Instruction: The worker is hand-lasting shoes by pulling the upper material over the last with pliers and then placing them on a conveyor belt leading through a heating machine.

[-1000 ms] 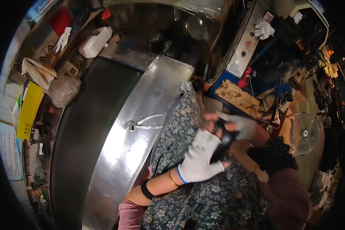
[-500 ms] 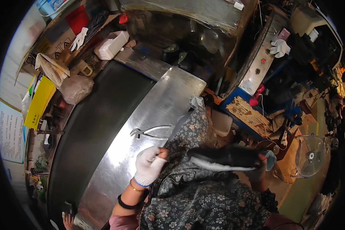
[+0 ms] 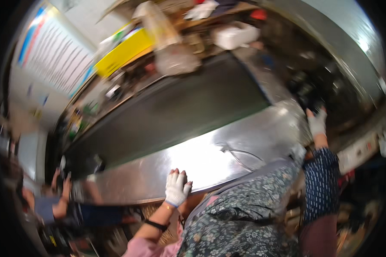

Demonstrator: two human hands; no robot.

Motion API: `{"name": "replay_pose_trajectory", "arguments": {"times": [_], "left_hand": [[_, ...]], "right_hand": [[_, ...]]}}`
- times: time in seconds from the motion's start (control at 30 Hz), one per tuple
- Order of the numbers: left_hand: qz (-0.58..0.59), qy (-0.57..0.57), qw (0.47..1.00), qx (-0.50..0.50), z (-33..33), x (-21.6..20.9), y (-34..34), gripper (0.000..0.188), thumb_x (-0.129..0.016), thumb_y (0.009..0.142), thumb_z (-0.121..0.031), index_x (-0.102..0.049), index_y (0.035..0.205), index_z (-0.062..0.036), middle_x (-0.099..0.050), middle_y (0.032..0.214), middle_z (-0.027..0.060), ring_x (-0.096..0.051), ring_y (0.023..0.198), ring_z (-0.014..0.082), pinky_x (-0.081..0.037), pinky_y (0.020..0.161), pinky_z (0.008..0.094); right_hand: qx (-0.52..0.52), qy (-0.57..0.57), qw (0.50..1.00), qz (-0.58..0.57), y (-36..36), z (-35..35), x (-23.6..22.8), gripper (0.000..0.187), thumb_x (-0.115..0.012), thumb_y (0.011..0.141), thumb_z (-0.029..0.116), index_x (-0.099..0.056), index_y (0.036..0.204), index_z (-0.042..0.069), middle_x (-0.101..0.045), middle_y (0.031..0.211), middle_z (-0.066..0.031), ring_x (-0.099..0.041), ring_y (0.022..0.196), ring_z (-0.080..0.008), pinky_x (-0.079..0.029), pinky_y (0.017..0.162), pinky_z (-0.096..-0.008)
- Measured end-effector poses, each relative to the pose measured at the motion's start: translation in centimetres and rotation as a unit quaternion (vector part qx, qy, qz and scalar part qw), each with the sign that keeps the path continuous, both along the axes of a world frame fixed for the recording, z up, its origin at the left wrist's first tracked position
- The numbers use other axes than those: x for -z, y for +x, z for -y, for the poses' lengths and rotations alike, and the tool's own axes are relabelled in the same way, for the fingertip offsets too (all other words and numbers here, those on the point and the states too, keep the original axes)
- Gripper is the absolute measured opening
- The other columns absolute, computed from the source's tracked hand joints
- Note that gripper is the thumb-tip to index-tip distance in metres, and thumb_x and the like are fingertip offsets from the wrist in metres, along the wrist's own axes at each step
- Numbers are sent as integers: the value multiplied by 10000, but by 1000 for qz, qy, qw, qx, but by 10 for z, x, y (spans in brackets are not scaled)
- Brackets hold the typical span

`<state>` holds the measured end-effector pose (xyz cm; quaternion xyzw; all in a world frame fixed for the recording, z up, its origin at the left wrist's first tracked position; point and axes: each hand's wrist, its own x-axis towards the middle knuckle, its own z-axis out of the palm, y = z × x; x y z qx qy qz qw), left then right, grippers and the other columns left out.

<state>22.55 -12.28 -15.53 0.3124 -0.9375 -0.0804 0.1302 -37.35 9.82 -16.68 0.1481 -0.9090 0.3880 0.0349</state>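
Observation:
My left hand (image 3: 177, 187), in a white glove with bare fingertips, is over the near edge of the shiny metal table (image 3: 128, 177). Its fingers are spread and hold nothing. A pair of pliers (image 3: 224, 148) lies on the metal to its right. My right hand (image 3: 317, 123), in a similar glove, reaches far right to a dark heap (image 3: 304, 85) in a recess. Its thumb and fingers stand apart around something dark. Blur hides whether it grips that. A floral apron (image 3: 248, 201) covers my front.
A dark conveyor belt (image 3: 176, 109) runs behind the metal table. Beyond it are a yellow box (image 3: 124, 53), a plastic bag (image 3: 178, 60) and a white container (image 3: 236, 35). At far left another person's hands (image 3: 64, 186) are by the belt's end. A control panel (image 3: 358, 147) stands right.
My view has swung left. My right hand has gone from the black and white object it held at my right to the far recess. My left hand has opened from a closed grip.

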Motion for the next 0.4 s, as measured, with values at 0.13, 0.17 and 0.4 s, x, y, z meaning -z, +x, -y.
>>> {"name": "replay_pose_trajectory", "arguments": {"times": [0.13, 0.17, 0.4], "left_hand": [[-19, 32, 993, 115, 19, 4, -34, 619, -657, 861, -240, -477, 1354, 86, -457, 1373, 360, -383, 1319, 556, -297, 1130, 583], [30, 23, 990, 139, 31, 5, -35, 630, -589, 920, -271, -418, 1427, 62, -384, 1461, 341, -346, 1374, 512, -269, 1155, 551], [-43, -51, 945, 321, 17, 43, -104, 470, -540, 927, -251, -596, 1272, 63, -499, 1390, 316, -478, 1275, 480, -334, 1124, 520]], "right_hand": [[-62, 32, 997, 31, 66, 5, -38, 581, -636, 878, 423, -598, 1252, -20, -619, 1258, -219, -591, 1186, -338, -462, 998, -400], [-139, 35, 988, 66, 110, 6, -70, 469, -617, 898, 342, -607, 1207, -12, -647, 1198, -211, -618, 1128, -324, -483, 958, -413], [-98, 166, 948, 254, 362, -221, -78, 436, -536, 985, 366, -554, 1255, 24, -630, 1200, -208, -585, 1134, -388, -435, 1016, -444]]}}
